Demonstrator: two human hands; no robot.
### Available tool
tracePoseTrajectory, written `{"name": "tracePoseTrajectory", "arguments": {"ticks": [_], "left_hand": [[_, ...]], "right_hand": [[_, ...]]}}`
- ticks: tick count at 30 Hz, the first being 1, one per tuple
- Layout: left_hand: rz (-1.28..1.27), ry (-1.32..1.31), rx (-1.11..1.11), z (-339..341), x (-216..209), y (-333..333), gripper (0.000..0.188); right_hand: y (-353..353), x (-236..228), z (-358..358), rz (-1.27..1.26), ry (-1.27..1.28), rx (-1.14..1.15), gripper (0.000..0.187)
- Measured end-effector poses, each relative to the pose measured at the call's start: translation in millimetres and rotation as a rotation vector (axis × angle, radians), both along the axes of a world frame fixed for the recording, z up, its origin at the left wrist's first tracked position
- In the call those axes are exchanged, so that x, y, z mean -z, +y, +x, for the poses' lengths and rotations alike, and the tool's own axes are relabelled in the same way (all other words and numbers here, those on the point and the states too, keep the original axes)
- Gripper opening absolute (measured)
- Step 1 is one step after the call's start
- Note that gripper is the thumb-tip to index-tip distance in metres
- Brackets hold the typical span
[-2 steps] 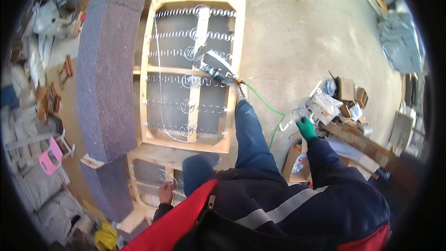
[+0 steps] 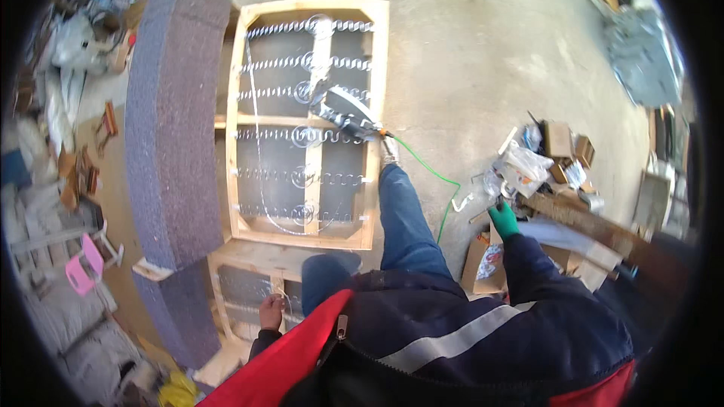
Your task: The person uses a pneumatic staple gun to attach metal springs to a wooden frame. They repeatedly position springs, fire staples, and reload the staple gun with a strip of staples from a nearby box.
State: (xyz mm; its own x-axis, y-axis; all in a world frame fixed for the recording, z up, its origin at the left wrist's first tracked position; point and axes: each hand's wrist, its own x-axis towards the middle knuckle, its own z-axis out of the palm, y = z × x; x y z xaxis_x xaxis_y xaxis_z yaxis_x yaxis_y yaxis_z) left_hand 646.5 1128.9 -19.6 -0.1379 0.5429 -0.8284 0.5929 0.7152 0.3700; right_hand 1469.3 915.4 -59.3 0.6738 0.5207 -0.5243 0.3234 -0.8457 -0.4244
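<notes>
My bare left hand is closed, fingertips pinched on a thin pale cord, above a lower wooden frame section. Out to the right, my right hand wears a green glove and reaches the near edge of a heap of small items, by a clear plastic bag; how its fingers are set is too small to tell. In front of me lies a wooden frame strung with rows of zigzag springs. A black and silver air tool rests across it, joined to a green hose.
A long grey-purple padded piece runs along the frame's left side. Right of me are an open cardboard box and a wooden plank. A pink plastic chair and wrapped bundles stand at the far left.
My gloved right hand has shifted slightly right and down. The whole view has tilted a little. My left hand stays almost where it was, still pinched on the cord.
</notes>
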Motion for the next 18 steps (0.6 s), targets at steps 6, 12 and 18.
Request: {"name": "tracePoseTrajectory", "arguments": {"ticks": [6, 12, 18], "left_hand": [[-0.029, -0.440, 0.246, -32, 32, 87, 0.022], [-0.101, -0.241, 0.398, -64, 23, 110, 0.030], [-0.112, -0.239, 0.864, -65, 37, 96, 0.023]], "right_hand": [[-317, -93, -218, -0.228, 0.287, 0.927, 0.031], [-345, -123, -424, -0.051, 0.674, 1.050, 0.035], [-370, -145, -512, 0.204, 0.631, 1.237, 0.039]]}}
